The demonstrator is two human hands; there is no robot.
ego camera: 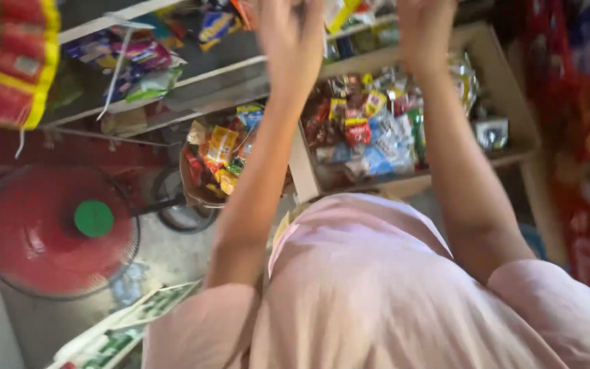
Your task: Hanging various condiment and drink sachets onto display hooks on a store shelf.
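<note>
Far left, at 9 o'clock, a red and yellow bag stack (9,61) hangs; below it, toward 8 o'clock, a red fan (39,236) with a green hub. A white shelf (172,85) runs across 11 o'clock with loose packets on it. A basket (216,164) of snack packets sits near centre, just left of our left forearm. Our left hand (293,37) is raised to 12 o'clock, blurred and cut by the top edge; we cannot tell how its fingers stand or whether they hold anything. Between the two forearms and behind them lies a wooden tray (507,89) heaped with packets (370,133), its long axis running roughly 9 to 3 o'clock. Our right hand (426,31) is also up at 12 o'clock, cropped at the edge, fingers unreadable. The packets lie below both hands, toward 6 o'clock from the fingertips; the right forearm crosses the heap, so that hand seems nearer. Red hanging goods (582,137) fill 3 o'clock.
</note>
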